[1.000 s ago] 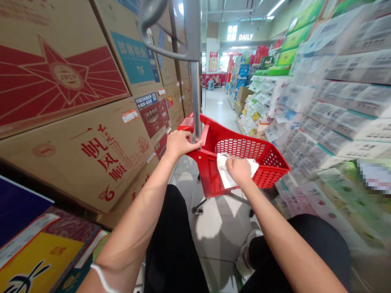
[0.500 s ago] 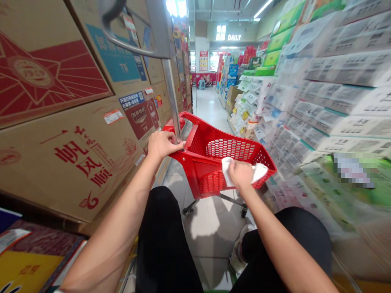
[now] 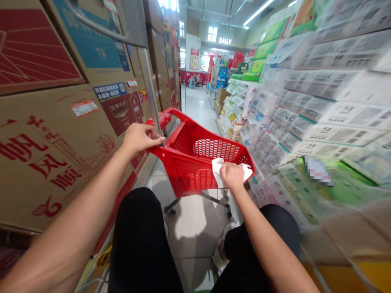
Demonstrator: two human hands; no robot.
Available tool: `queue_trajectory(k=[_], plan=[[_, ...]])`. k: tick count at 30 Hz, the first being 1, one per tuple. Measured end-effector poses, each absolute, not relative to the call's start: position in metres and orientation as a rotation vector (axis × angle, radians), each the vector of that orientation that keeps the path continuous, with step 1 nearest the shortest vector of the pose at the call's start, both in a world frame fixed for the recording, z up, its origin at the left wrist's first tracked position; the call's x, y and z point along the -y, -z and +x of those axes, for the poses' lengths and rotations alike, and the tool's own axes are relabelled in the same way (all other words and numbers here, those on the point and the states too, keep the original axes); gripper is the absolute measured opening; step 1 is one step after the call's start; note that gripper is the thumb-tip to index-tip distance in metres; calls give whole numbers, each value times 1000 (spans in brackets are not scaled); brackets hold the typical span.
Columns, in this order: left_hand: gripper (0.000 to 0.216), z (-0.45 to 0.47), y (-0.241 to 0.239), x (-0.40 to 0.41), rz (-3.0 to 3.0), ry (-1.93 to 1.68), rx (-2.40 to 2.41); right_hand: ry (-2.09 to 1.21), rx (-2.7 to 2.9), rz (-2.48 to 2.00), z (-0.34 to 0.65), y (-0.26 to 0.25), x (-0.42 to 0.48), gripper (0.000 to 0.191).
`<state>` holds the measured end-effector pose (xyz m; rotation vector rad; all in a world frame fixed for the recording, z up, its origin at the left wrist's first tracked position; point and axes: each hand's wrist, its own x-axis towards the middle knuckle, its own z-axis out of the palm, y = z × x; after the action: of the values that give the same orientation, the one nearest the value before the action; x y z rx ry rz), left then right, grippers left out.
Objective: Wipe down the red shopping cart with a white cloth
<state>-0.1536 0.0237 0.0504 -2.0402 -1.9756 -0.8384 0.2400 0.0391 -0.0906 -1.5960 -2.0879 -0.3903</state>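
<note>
At centre left of the frame the left hand [image 3: 139,137] is clenched over the near corner rim of the red basket [image 3: 183,165], just at the foot of the metal pole [image 3: 152,97] that rises toward the top left. At centre the right hand [image 3: 232,176] has its fingers curled down on a white cloth [image 3: 217,166], pressing it to the basket's right rim. Inside the basket only its red mesh walls show. It stands on a wheeled frame [image 3: 169,210] on the pale floor [image 3: 195,232]. Cardboard boxes [image 3: 51,142] fill the left, and stacked paper packs [image 3: 320,101] fill the right.
</note>
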Motion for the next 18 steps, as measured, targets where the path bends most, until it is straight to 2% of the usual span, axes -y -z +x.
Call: queue_trajectory(k=[4, 8, 10, 12, 14, 18], plan=[[45, -183, -47, -45, -2065, 764, 1995, 458, 2081, -1569, 302, 111, -36, 36], [47, -194, -41, -57, -2029, 782, 2009, 470, 2021, -1636, 298, 113, -28, 35], [56, -187, -33, -57, -1888, 975, 1933, 475, 1988, -1708, 281, 109, -22, 36], [79, -167, -18, -53, -1628, 1265, 1886, 458, 2012, -1747, 261, 103, -11, 37], [97, -133, 5, -49, -1354, 1509, 2049, 419, 2057, -1771, 241, 97, 3, 38], [104, -45, 64, -47, -1271, 2010, 2487, 277, 2197, -1708, 197, 88, 36, 33]])
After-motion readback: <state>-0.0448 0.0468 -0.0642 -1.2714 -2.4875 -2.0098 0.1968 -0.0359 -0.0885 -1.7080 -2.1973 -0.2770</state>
